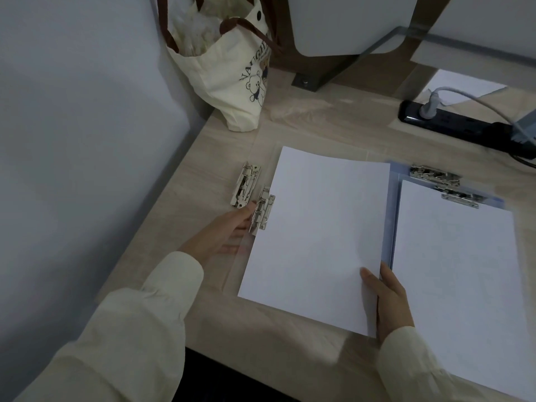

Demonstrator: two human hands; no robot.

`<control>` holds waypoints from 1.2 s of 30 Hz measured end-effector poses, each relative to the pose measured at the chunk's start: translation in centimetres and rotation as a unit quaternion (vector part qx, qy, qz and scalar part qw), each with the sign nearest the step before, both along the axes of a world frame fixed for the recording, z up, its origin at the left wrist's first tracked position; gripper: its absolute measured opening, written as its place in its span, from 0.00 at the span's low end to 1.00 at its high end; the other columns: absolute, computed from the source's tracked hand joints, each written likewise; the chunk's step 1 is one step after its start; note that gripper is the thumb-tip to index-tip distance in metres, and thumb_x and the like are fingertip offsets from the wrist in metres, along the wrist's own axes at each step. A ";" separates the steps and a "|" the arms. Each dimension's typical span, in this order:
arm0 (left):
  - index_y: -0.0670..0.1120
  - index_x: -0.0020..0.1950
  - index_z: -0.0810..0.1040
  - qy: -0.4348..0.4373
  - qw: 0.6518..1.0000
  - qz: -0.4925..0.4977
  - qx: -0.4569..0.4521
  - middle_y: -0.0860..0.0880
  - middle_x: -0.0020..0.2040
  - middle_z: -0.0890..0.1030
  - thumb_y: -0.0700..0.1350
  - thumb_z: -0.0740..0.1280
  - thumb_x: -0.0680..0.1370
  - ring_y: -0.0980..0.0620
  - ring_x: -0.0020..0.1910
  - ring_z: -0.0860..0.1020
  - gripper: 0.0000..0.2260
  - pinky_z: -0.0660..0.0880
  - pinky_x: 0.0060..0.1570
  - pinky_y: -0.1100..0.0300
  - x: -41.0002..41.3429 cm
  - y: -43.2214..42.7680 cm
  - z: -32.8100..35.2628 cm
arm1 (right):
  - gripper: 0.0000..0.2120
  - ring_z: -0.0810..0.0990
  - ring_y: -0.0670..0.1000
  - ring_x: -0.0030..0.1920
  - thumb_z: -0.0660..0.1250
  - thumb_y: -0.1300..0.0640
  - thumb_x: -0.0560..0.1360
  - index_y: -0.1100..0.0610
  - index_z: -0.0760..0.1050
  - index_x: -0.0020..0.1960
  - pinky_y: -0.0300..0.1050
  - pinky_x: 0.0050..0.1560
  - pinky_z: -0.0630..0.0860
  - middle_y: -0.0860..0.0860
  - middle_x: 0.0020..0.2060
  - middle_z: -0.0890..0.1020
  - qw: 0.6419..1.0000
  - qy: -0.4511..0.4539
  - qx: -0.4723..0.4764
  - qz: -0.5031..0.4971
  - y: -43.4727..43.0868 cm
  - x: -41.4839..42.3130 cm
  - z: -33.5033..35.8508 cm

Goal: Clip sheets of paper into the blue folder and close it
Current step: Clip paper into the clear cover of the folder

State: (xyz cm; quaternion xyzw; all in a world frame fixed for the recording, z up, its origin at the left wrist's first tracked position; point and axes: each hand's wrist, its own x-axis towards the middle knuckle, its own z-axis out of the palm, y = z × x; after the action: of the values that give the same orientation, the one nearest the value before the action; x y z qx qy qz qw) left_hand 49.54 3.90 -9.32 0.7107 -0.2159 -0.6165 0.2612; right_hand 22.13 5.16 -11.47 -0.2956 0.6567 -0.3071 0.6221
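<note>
Head view, landmark: the white sheet (316,239) lying in the middle of the wooden desk (290,117).
Folder: the blue folder (392,216) lies open, and its blue panel touches the sheet's right edge. A second sheet (461,274) is clipped on that panel under a metal clip (459,196). The sheet itself seems to rest on a clear cover panel (240,256).
Side clip: a metal clamp (262,211) sits at the sheet's left edge, with a spare clamp (246,184) just left of it.
Left hand: the left hand (223,236) is at the sheet's left edge, fingertips touching the clamp; whether it pinches or only presses I cannot tell.
Right hand: the right hand (390,300) pinches the sheet's lower right corner, thumb on top and fingers beneath.
Step, as judged: seating the sheet's left edge under the clamp.
Risk: if the clamp snaps down while the corner is lifted, the sheet may clip in crooked or crease.
Risk: a pull from the right hand could drag the edge out of the clamp.
Clutter: a tote bag (229,71) and power strip (464,126) lie well beyond the sheet's top edge, unlikely to interfere.
</note>
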 end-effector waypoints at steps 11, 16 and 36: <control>0.51 0.57 0.74 -0.008 1.000 0.015 0.010 0.52 0.52 0.78 0.66 0.57 0.73 0.56 0.50 0.76 0.23 0.73 0.46 0.58 0.0 0.1 0.0 | 0.11 0.77 0.62 0.56 0.62 0.61 0.75 0.47 0.77 0.48 0.61 0.63 0.72 0.56 0.54 0.80 1.000 0.009 -0.004 -0.004 0.1 0.0 -0.3; 0.50 0.51 0.74 0.005 0.998 -0.021 0.063 0.54 0.44 0.79 0.68 0.56 0.72 0.55 0.47 0.76 0.23 0.72 0.41 0.58 0.0 0.2 0.1 | 0.12 0.78 0.60 0.53 0.62 0.62 0.75 0.46 0.77 0.47 0.60 0.62 0.72 0.52 0.49 0.81 1.000 0.007 0.000 -0.003 0.0 0.0 -0.1; 0.38 0.51 0.80 -0.108 0.990 -0.029 -0.085 0.44 0.47 0.83 0.46 0.64 0.77 0.52 0.42 0.79 0.12 0.71 0.40 0.62 -0.8 1.6 -1.8 | 0.10 0.78 0.62 0.56 0.62 0.61 0.75 0.47 0.78 0.48 0.61 0.63 0.72 0.54 0.51 0.81 1.000 0.023 0.000 0.006 0.0 -0.1 -0.4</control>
State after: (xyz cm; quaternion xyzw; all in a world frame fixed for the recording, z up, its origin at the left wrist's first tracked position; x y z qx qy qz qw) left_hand 48.72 5.51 -11.16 0.7420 -0.3144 -0.5228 0.2779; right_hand 22.00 5.11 -11.91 -0.3067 0.6688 -0.2965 0.6089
